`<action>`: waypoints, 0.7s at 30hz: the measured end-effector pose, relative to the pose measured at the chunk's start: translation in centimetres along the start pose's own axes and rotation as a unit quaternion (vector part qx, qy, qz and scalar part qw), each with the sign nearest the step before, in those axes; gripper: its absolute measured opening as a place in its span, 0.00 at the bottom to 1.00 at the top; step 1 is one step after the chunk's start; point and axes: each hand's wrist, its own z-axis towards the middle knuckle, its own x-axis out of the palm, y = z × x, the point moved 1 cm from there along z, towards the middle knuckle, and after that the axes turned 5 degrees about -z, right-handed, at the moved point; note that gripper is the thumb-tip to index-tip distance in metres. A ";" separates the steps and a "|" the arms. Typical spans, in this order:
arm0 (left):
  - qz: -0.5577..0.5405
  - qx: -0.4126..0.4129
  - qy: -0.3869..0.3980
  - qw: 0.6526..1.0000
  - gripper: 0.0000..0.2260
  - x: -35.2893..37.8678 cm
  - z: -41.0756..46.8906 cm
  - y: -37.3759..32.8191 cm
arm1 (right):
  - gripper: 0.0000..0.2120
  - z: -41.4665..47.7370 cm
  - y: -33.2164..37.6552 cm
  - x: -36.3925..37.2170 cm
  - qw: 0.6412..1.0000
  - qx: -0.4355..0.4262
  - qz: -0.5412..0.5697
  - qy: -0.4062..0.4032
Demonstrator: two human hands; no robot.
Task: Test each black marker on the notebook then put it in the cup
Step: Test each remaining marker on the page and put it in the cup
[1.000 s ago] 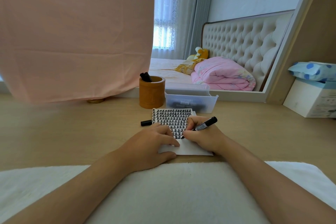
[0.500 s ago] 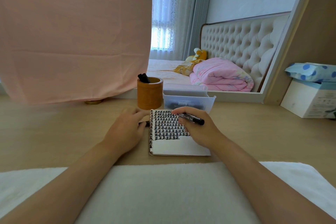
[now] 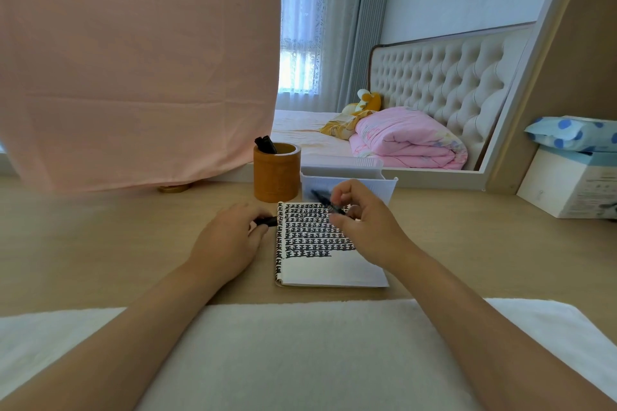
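A small notebook (image 3: 334, 269) lies open on the wooden desk, its page covered with rows of black marks. My right hand (image 3: 364, 227) holds a black marker (image 3: 325, 201) above the page's top edge, tip pointing left and away. My left hand (image 3: 227, 240) rests just left of the notebook and pinches a black marker cap (image 3: 267, 220) on the desk. A brown bamboo cup (image 3: 276, 173) stands behind the notebook with two black markers (image 3: 265, 144) sticking out.
A clear plastic bin (image 3: 350, 182) sits right of the cup, behind my right hand. A pink cloth (image 3: 133, 60) hangs at the left. A white box (image 3: 567, 187) stands at the right. A white towel (image 3: 300, 350) covers the desk's near edge.
My right hand stopped writing and lifted the marker up toward the page's top. My left hand left the notebook, moved left and forward, and took hold of the cap.
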 end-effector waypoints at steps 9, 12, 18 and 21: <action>-0.059 0.067 0.006 0.996 0.12 -0.1 -0.9 -2.0 | 0.10 -0.3 -0.5 0.1 0.981 -0.043 -0.191 -0.009; -0.068 0.072 0.002 0.995 0.12 -0.3 -1.0 -2.2 | 0.10 -0.3 -0.5 0.0 0.978 -0.051 -0.201 -0.007; -0.063 0.086 0.015 0.994 0.13 -0.5 -1.1 -2.5 | 0.10 -0.4 -0.4 0.3 0.978 -0.062 -0.197 0.012; -0.066 0.099 0.030 0.992 0.13 -0.5 -1.2 -2.7 | 0.09 -0.4 -0.3 0.5 0.980 -0.068 -0.187 0.025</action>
